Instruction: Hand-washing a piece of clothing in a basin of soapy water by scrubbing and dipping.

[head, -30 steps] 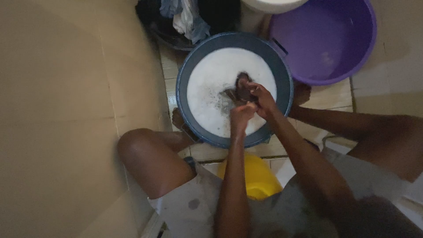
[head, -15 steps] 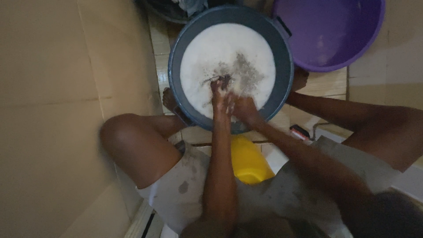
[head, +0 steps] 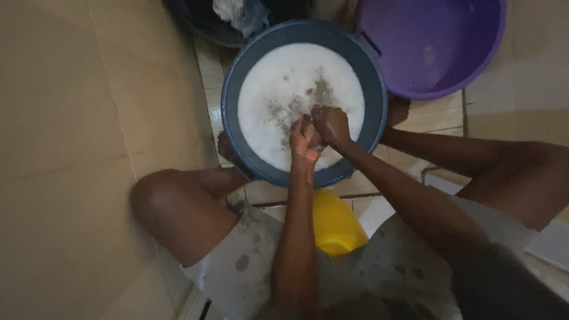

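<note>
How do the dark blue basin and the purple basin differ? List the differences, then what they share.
1. The dark blue basin is full of white suds; the purple basin holds no foam.
2. The left hand and right hand work over the dark blue basin; none is at the purple basin.
3. The dark blue basin sits between the knees; the purple basin lies beyond, partly cut off.

Both are round and stand on the tiled floor.

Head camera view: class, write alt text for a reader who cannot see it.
Seen from above, a person's left hand and right hand press together over a dark blue basin of white suds. A purple tub stands beside it on the tiled floor.
</note>
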